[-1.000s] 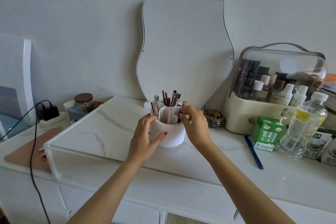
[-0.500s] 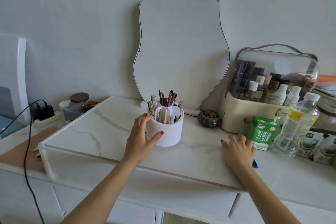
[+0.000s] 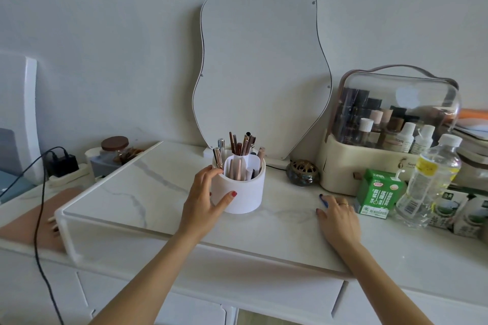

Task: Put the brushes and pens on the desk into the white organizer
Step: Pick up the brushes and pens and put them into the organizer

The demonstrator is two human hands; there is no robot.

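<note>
The white round organizer stands mid-desk on the marble top, with several brushes and pens upright in its compartments. My left hand grips its left side, thumb across the front wall. To the right, my right hand lies low on the desk with its fingers curled over a blue pen. Only the pen's dark tip shows between the fingers; the rest is hidden under the hand.
A wavy mirror leans on the wall behind the organizer. A small brass bowl, cosmetics case, green carton and water bottle crowd the right. A black cable hangs at the left.
My right hand left the organizer's rim, swung right and came down on the blue pen, then drew it slightly left. My left hand kept hold of the organizer.
</note>
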